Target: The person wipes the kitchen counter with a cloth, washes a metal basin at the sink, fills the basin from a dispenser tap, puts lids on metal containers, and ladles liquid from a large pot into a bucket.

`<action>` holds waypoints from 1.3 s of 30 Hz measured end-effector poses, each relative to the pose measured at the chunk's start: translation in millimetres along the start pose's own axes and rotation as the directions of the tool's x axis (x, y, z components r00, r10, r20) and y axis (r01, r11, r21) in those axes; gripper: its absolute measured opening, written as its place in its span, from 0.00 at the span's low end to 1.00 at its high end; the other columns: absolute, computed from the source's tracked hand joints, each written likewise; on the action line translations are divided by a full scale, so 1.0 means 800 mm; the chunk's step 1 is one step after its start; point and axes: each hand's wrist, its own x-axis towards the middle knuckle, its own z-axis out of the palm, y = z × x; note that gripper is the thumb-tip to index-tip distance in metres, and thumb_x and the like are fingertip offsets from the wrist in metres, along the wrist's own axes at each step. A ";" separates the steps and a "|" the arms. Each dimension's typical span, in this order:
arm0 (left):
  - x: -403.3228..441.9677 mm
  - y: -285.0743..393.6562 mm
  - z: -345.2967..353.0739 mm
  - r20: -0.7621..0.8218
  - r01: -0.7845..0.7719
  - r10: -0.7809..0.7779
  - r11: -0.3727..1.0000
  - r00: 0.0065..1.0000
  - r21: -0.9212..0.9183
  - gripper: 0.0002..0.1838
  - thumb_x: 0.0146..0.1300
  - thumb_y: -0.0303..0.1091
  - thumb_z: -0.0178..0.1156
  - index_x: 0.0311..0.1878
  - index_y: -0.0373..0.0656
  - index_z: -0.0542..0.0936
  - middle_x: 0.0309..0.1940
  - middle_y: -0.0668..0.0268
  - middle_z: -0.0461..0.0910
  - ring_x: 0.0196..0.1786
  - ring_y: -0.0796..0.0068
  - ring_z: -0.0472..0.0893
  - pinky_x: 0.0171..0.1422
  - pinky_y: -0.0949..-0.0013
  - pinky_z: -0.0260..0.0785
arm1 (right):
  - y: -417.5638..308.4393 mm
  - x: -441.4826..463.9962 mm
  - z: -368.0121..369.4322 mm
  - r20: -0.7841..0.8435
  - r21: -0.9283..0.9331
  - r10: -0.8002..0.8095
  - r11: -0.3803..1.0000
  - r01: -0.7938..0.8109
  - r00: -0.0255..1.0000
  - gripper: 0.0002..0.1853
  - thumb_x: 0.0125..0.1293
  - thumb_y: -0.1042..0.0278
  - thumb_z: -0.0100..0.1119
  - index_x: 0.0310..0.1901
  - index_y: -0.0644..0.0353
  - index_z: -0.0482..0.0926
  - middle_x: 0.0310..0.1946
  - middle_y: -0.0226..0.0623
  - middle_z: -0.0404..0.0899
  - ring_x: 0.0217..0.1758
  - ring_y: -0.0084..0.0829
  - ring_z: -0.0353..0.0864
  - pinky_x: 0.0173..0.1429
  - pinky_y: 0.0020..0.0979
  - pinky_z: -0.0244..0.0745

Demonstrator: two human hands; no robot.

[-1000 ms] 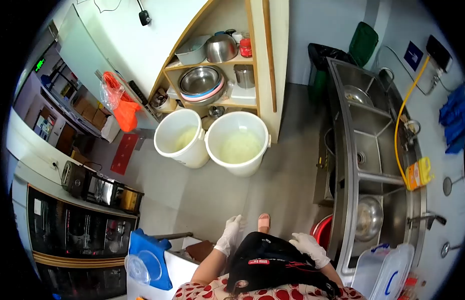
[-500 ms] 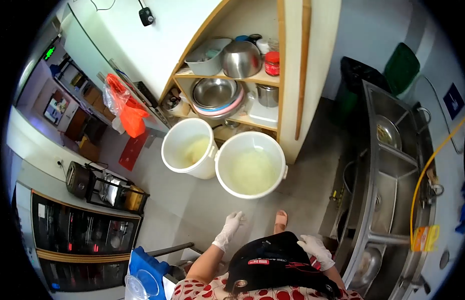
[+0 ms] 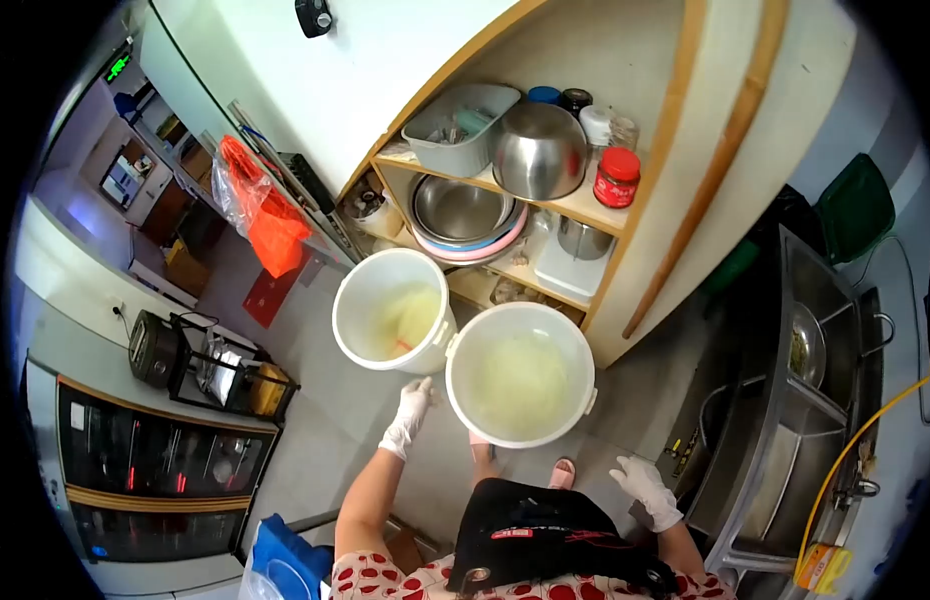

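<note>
Close together, the left bucket point(image 3: 357, 318) and right bucket point(image 3: 467, 375) stand on the floor point(image 3: 315, 425) by the shelving's point(image 3: 605, 62) bottom edge, both containing pale liquid point(image 3: 521, 390). The gloved left hand point(image 3: 415, 405) is near the left bucket, its finger opening unclear; the gloved right hand point(image 3: 647, 485) is spread, empty.

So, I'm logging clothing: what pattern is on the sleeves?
The sleeves have red spots on cream, clearest in the head view.

2 white buckets point(image 3: 392, 312), 1 red-topped jar point(image 3: 617, 178)
</note>
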 end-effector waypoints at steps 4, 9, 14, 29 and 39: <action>0.163 0.057 -0.012 -0.007 -0.006 0.006 0.996 1.000 -0.087 0.15 0.62 0.35 0.53 0.45 0.31 0.73 0.37 0.54 0.79 0.34 0.65 0.81 0.36 0.68 0.74 | -0.045 0.029 0.013 0.066 0.104 0.094 0.989 -0.101 0.993 0.23 0.61 0.52 0.52 0.50 0.63 0.75 0.46 0.49 0.77 0.52 0.47 0.74 0.55 0.39 0.69; 0.347 0.123 0.004 -0.064 -0.048 0.039 0.988 0.997 -0.144 0.19 0.62 0.35 0.53 0.52 0.31 0.71 0.39 0.55 0.79 0.36 0.66 0.80 0.37 0.68 0.73 | -0.117 0.074 0.014 0.155 0.234 0.163 0.952 -0.196 0.974 0.24 0.62 0.52 0.51 0.52 0.63 0.75 0.46 0.51 0.77 0.51 0.48 0.75 0.54 0.37 0.70; 0.478 0.155 0.027 -0.139 -0.057 0.029 0.978 0.990 -0.200 0.19 0.62 0.33 0.53 0.54 0.33 0.70 0.37 0.60 0.77 0.35 0.69 0.77 0.34 0.68 0.71 | -0.186 0.096 0.002 0.180 0.310 0.365 0.860 -0.405 0.913 0.24 0.61 0.51 0.53 0.52 0.62 0.75 0.45 0.53 0.77 0.51 0.48 0.75 0.54 0.38 0.70; 0.579 0.180 0.073 -0.299 -0.175 0.006 0.824 0.954 -0.539 0.23 0.50 0.23 0.55 0.51 0.23 0.69 0.44 0.53 0.77 0.39 0.64 0.78 0.46 0.68 0.70 | -0.221 0.109 0.064 0.198 0.325 0.440 0.813 -0.483 0.876 0.30 0.62 0.43 0.48 0.55 0.60 0.73 0.48 0.51 0.77 0.52 0.48 0.76 0.56 0.37 0.69; 0.501 0.268 0.014 -0.224 -0.125 0.043 0.922 0.974 -0.367 0.09 0.50 0.24 0.54 0.35 0.31 0.75 0.26 0.64 0.76 0.24 0.75 0.72 0.29 0.71 0.64 | -0.235 0.135 0.048 0.219 0.294 0.404 0.841 -0.454 0.888 0.28 0.63 0.45 0.49 0.55 0.61 0.73 0.46 0.51 0.78 0.50 0.48 0.77 0.54 0.37 0.70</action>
